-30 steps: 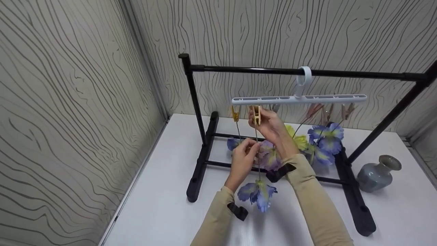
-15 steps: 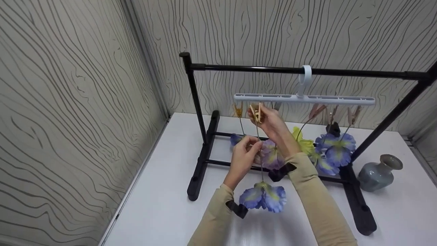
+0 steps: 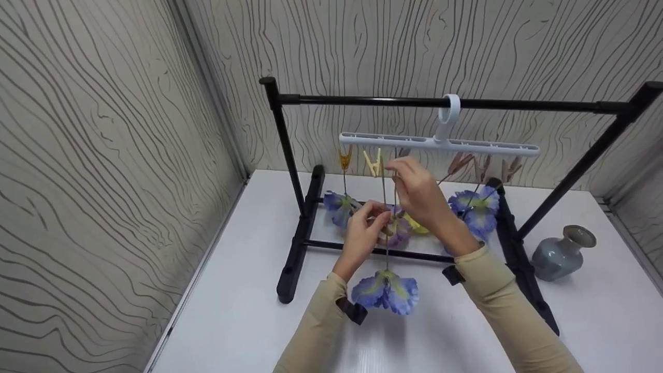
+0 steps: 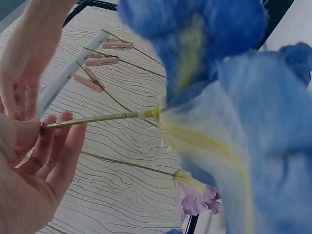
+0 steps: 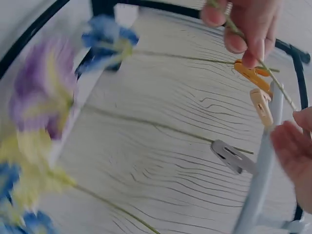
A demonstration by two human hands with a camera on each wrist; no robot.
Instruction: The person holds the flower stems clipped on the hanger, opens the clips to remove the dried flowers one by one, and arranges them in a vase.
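My left hand (image 3: 362, 233) pinches the green stem of a blue iris (image 3: 386, 290), whose bloom hangs head-down below the hand. In the left wrist view the iris bloom (image 4: 214, 141) fills the right side, the stem running into thumb and fingers. My right hand (image 3: 419, 191) has thumb and fingertips at the top end of that same stem; the right wrist view shows the stem (image 5: 278, 80) stretched between both hands. Beside the stem, a cream clothespin (image 3: 374, 163) hangs from the pale blue hanger (image 3: 440, 142) with nothing in its jaws.
The hanger hooks over a black rack (image 3: 362, 100). An orange clothespin (image 3: 344, 158) holds another blue iris (image 3: 339, 207). A grey clothespin (image 5: 231, 156) holds a purple flower (image 5: 44, 90). Several pink clothespins (image 3: 481, 168) hang at right. A grey vase (image 3: 562, 254) stands right of the rack.
My right hand has let go of the cream clothespin and shifted right, onto the stem's top. The clothespin now hangs free. My left hand keeps its pinch on the stem.
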